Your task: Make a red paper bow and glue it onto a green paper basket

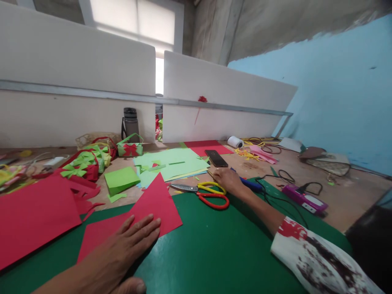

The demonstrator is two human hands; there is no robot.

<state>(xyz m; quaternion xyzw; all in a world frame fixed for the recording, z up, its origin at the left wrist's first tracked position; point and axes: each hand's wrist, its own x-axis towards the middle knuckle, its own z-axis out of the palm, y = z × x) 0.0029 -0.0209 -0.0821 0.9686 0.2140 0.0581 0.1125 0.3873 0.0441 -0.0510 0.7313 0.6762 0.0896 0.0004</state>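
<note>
My left hand (pixel 130 243) lies flat, fingers stretched out, on a folded sheet of red paper (pixel 161 204) with a pointed top corner. That paper rests on a green cutting mat (pixel 208 249). Reaching forward, my right hand (pixel 228 180) has its fingers bent down at the far edge of the mat. A thin brownish thing shows at its fingertips, too small to name. Scissors (pixel 211 194) with one yellow and one red handle lie just left of it. Beyond the fingers is a dark phone (pixel 216 158); a blue tool (pixel 251 185) lies beside the wrist.
More red paper (pixel 36 216) covers the left side. Light green sheets (pixel 177 159), a folded green piece (pixel 121 180) and small paper baskets (pixel 130 148) lie behind. A bottle (pixel 130 124) stands by the white partition. At right are a purple power strip (pixel 304 199) with cables and a bag (pixel 326 161).
</note>
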